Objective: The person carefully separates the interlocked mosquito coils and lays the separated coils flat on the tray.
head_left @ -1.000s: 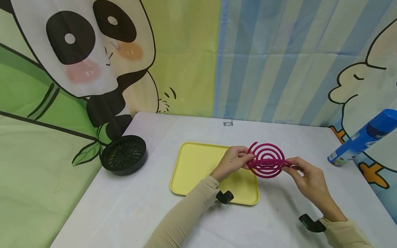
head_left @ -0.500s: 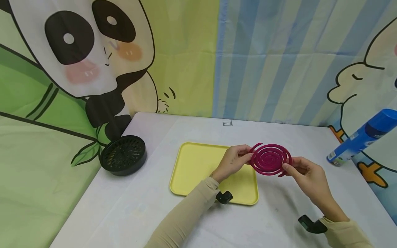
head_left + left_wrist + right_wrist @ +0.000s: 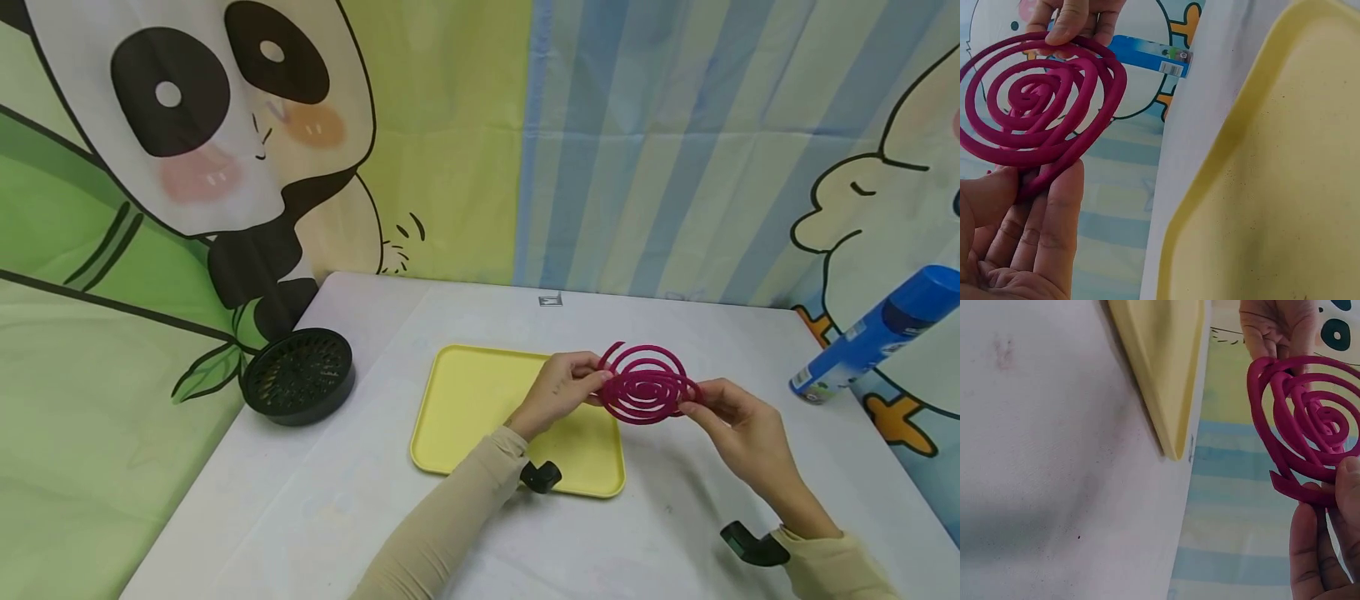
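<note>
A magenta mosquito coil (image 3: 647, 390) is held in the air above the right end of the yellow tray (image 3: 480, 400). Its turns stand apart in two tilted layers, as if two spirals are nested. My left hand (image 3: 558, 390) pinches its left edge between thumb and fingers. Opposite, my right hand (image 3: 750, 429) pinches the right edge. In the left wrist view the spiral (image 3: 1054, 153) shows loosened rings, with the left hand (image 3: 1029, 244) gripping the near rim. The right wrist view has a loose coil end sticking out beside the right hand (image 3: 1322, 556).
A round black container with a slotted top (image 3: 298, 375) stands at the table's left edge. A blue aerosol can (image 3: 873, 333) stands at the right edge. Behind the white table (image 3: 360, 517) hangs a cartoon-printed curtain (image 3: 450, 142).
The coil's layers tilted together to look nearly flat half a second ago, then spread again, with one layer raised at the back. Both hands kept their grip and barely moved.
</note>
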`<action>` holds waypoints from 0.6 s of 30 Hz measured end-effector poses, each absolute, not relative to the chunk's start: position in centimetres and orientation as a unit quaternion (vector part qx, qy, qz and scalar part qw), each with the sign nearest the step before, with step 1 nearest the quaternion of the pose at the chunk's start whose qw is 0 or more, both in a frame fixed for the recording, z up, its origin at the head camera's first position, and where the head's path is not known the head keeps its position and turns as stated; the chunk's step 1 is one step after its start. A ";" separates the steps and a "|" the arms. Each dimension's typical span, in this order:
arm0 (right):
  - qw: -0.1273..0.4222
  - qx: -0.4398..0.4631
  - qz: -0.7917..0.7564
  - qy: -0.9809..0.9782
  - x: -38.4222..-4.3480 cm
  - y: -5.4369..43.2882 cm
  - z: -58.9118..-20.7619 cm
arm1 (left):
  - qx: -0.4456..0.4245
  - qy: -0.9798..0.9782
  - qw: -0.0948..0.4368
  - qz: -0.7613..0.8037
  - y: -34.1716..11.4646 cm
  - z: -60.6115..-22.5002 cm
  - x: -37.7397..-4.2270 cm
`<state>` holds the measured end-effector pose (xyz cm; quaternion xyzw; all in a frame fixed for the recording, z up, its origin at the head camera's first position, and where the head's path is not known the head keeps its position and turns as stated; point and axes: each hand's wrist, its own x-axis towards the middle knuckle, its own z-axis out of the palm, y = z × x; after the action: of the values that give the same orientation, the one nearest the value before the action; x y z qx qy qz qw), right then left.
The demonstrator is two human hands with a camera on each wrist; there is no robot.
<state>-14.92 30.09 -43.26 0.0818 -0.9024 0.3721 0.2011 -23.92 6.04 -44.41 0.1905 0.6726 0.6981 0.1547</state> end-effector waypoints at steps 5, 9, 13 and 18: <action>0.217 0.102 0.365 -0.899 -15.0 30.0 -43.5 | 0.181 0.666 0.170 0.704 5.9 -44.6 -24.2; 0.227 0.109 0.362 -0.898 -15.0 29.9 -43.6 | 0.168 0.666 0.178 0.705 5.9 -44.6 -24.2; 0.238 0.114 0.358 -0.896 -15.0 29.8 -43.6 | 0.160 0.669 0.178 0.704 5.9 -44.4 -24.1; 0.210 0.087 0.368 -0.902 -15.0 29.7 -43.4 | 0.170 0.684 0.158 0.692 5.9 -44.1 -23.8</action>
<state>-14.98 29.71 -43.41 0.0872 -0.9017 0.3680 0.2098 -23.77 5.94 -44.06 0.1696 0.6837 0.6921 0.1575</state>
